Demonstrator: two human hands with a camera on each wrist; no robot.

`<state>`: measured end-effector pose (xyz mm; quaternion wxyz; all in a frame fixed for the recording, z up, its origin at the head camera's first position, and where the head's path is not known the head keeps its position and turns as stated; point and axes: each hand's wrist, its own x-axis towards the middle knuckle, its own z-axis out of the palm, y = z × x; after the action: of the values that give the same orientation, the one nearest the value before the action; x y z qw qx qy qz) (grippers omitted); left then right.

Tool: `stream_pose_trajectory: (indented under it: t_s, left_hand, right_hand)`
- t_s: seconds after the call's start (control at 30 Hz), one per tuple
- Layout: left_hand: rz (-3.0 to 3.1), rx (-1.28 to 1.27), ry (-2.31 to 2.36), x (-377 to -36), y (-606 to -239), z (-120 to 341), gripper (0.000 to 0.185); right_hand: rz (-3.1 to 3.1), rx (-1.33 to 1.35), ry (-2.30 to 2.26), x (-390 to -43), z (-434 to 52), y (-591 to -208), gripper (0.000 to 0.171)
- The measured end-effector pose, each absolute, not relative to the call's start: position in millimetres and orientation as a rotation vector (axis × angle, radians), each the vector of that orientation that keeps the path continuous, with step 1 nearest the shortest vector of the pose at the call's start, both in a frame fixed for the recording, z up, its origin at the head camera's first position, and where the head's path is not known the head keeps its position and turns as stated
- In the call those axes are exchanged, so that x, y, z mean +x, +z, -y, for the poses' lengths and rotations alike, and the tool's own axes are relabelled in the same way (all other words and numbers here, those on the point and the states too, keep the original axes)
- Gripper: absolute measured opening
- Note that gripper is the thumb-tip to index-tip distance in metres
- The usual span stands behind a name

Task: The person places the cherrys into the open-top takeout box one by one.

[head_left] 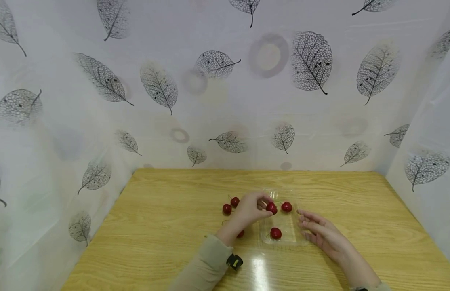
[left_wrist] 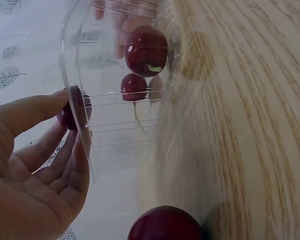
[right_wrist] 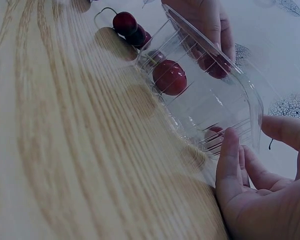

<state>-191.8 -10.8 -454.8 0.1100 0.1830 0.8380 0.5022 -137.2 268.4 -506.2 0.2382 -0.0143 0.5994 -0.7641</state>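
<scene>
A clear plastic tray lies on the wooden table. My left hand pinches a red cherry over the tray's left side. The left wrist view shows that cherry between the fingertips, just behind the tray's rim. Two more cherries lie in the tray. My right hand rests with straight fingers against the tray's right edge. In the right wrist view its fingers touch the tray's wall.
Loose cherries lie on the table left of the tray, and another is partly hidden under my left wrist. White leaf-patterned sheets wall the table at the back and on both sides.
</scene>
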Motion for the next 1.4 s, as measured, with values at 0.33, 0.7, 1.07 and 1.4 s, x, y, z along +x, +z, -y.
stream_pose_trajectory:
  t_s: [0.33,0.7,1.07,1.4]
  left_hand:
    - [-2.540,0.593,1.361,-187.1,-455.3,10.0,0.031]
    - [-2.629,0.645,1.160,-184.3,-458.7,7.6,0.034]
    - [-2.679,0.727,1.037,-183.3,-454.9,7.1,0.035]
    - [-2.707,0.759,1.004,-182.7,-455.7,6.1,0.032]
  right_hand:
    - [-1.618,-0.060,-2.103,-137.0,-269.6,-507.4,0.032]
    - [-1.600,-0.056,-2.123,-136.1,-269.5,-507.4,0.033]
    - [-1.584,-0.062,-2.132,-136.9,-269.3,-510.2,0.033]
    - [-1.596,-0.071,-2.127,-137.4,-270.0,-510.7,0.033]
